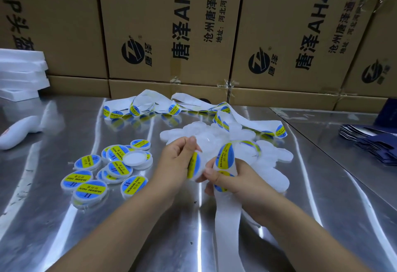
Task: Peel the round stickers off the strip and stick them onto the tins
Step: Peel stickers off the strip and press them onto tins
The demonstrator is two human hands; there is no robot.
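Note:
My left hand point(179, 160) grips a round white tin point(194, 165) held on edge, with a blue and yellow sticker showing on it. My right hand point(232, 177) holds the white backing strip point(227, 228), which hangs down toward me and carries round blue and yellow stickers point(225, 155) near my fingers. The two hands are close together above the metal table point(150, 228). Several labelled tins point(90, 188) lie in a loose group at the left. A pile of plain white tins point(272, 153) lies behind and to the right of my hands.
Used and unused sticker strip point(150, 105) lies tangled at the back of the table. Cardboard boxes point(171, 24) form a wall behind. White foam sheets point(21, 72) are stacked at far left, a white object point(19, 130) lies near them, and dark blue flat cartons point(371, 143) sit at right.

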